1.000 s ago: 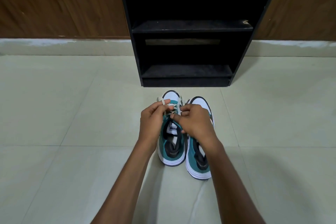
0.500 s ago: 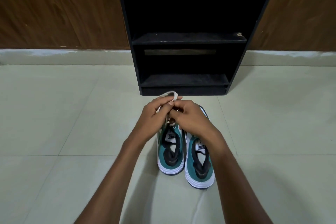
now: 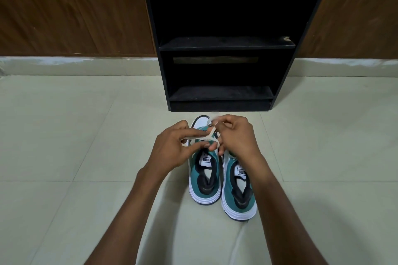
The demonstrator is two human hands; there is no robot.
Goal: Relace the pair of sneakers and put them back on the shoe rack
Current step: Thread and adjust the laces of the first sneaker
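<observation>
Two teal-and-white sneakers stand side by side on the floor, toes toward the rack: the left sneaker point(image 3: 204, 180) and the right sneaker point(image 3: 239, 191). Both hands work over the left sneaker's front. My left hand point(image 3: 172, 148) pinches one strand of the cream lace point(image 3: 212, 132). My right hand point(image 3: 234, 135) grips a loop of the same lace above the toe. The strands cross between my fingers. The right sneaker's front is hidden under my right hand.
A black shoe rack point(image 3: 221, 94) stands just beyond the sneakers against a brown wooden wall point(image 3: 75, 11), its two visible shelves bare. Pale floor tiles point(image 3: 75, 135) spread on both sides.
My hands have drawn apart, pulling the lace strands into a cross over the left sneaker. The toe of that sneaker shows again. The view has tilted slightly.
</observation>
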